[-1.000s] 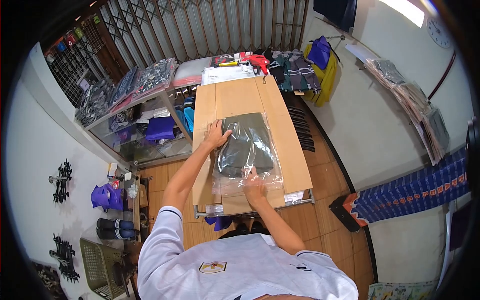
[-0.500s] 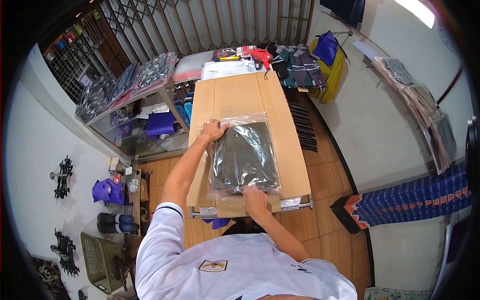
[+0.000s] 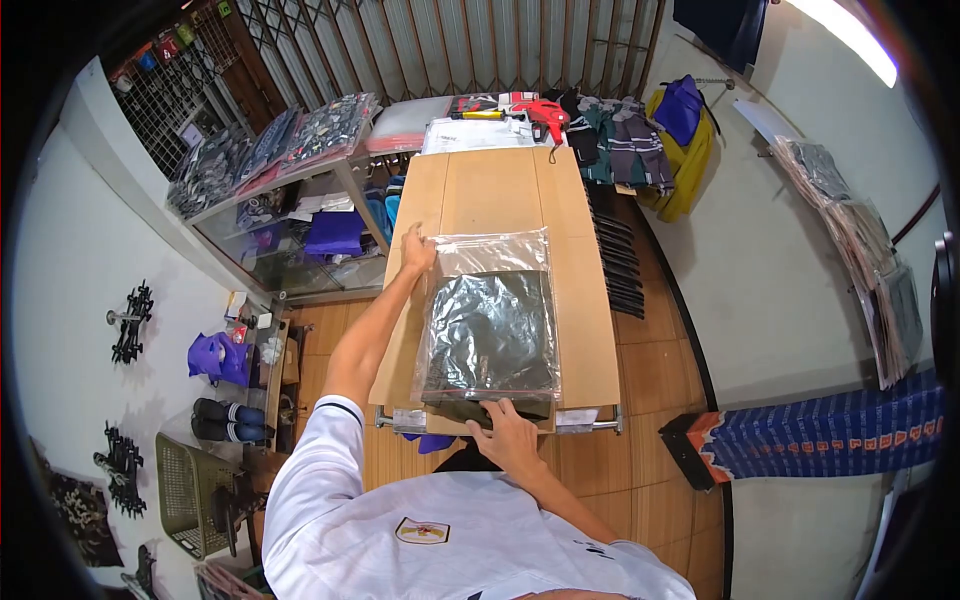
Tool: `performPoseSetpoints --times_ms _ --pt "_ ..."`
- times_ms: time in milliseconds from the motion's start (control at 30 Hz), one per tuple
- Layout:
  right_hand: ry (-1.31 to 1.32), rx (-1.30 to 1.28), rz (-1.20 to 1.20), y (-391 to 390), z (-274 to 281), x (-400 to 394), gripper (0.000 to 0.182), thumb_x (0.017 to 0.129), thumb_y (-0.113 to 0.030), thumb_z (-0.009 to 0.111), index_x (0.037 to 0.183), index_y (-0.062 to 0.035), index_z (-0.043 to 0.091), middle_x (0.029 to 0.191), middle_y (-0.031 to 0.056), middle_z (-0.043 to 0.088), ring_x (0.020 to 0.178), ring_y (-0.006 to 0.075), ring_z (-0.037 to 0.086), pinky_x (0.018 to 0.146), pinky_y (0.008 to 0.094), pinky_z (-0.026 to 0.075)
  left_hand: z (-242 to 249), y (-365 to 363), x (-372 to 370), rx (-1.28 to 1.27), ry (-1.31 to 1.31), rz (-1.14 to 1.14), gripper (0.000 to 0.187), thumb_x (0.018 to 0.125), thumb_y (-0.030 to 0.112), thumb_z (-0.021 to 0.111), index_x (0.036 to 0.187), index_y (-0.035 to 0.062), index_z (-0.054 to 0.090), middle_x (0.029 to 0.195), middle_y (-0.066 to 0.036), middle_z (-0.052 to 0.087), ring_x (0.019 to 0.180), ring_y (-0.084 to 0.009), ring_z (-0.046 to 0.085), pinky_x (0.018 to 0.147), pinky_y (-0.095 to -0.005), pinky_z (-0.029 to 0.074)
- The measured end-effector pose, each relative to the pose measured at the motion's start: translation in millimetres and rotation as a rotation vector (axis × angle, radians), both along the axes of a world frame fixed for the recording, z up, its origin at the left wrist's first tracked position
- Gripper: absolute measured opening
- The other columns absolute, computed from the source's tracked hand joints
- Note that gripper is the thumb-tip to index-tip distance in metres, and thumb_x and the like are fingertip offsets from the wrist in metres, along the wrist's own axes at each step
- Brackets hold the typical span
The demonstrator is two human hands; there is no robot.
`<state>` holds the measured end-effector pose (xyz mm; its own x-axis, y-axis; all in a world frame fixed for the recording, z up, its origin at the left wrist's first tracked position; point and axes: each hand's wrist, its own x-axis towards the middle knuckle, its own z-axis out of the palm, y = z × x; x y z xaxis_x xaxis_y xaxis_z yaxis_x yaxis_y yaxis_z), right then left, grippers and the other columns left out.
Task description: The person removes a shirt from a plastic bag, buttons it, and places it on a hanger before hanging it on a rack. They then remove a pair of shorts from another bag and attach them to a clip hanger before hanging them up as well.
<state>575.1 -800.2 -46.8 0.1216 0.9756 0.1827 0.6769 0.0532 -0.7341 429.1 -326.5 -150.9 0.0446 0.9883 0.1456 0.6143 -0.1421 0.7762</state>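
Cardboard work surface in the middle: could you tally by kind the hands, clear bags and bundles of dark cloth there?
Hands (left and right): 2
Clear bag: 1
Dark cloth bundle, mostly inside the bag: 1
Total: 4

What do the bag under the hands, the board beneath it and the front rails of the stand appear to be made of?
The bag looks like thin, glossy clear plastic: it wrinkles and throws bright glare. The board seems to be matt brown cardboard, given its creases. The rails look like smooth grey metal, perhaps chromed, judging by their shine.
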Motion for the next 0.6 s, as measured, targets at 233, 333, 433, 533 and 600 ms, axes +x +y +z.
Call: performPoseSetpoints --times_ms 233,333,433,533,600 --pt "-0.221 0.14 -0.087 14.7 -11.6 -12.5 0.042 0.091 -0.022 0.073 0.131 -0.0104 0.066 0.137 0.0139 0.058 0.135 0.0368 0.048 0.109 0.0633 0.032 9.2 14.7 -4.3 -0.304 -0.007 0.265 0.024 0.09 0.023 0.075 0.085 -0.0002 0.077 0.076 -0.009 0.07 0.062 -0.0206 0.063 0.057 -0.0394 0.05" --pt "-0.272 0.068 -0.061 25.2 -24.5 -17.1 0.052 0.095 -0.031 0.069 0.144 -0.0145 0.06 0.158 0.0216 0.041 0.153 0.0433 0.025 0.112 0.0787 0.014 17.3 14.6 1.2 -0.322 0.028 0.216 0.024 0.092 0.022 0.072 0.081 0.0011 0.077 0.071 -0.006 0.068 0.058 -0.017 0.06 0.05 -0.0368 0.045" --pt "-0.324 0.028 -0.065 33.8 -36.3 -17.9 0.057 0.097 -0.04 0.065 0.149 -0.0174 0.056 0.16 0.0266 0.037 0.155 0.0484 0.017 0.112 0.0808 0.01 10.1 36.4 -1.0 -0.366 -0.102 0.136 0.022 0.091 0.025 0.074 0.085 0.0045 0.077 0.083 -0.009 0.074 0.069 -0.0181 0.066 0.06 -0.0354 0.051" --pt "-0.372 -0.03 -0.045 36.3 -43.8 -15.1 0.062 0.098 -0.044 0.062 0.153 -0.0194 0.051 0.163 0.0291 0.031 0.155 0.0511 0.014 0.112 0.0816 0.007 12.8 57.2 4.4 -0.296 -0.229 0.051 0.021 0.096 0.024 0.071 0.086 0.0061 0.072 0.081 -0.005 0.072 0.065 -0.0132 0.063 0.057 -0.0317 0.049" --pt "-0.389 -0.059 -0.038 41.0 -44.6 -13.8 0.064 0.098 -0.044 0.06 0.156 -0.02 0.047 0.166 0.0298 0.025 0.155 0.0517 0.014 0.112 0.0815 0.008 79.3 30.5 22.5 -0.189 -0.306 -0.027 0.02 0.1 0.022 0.067 0.092 0.0043 0.071 0.075 -0.002 0.067 0.059 -0.0105 0.058 0.052 -0.0287 0.043"
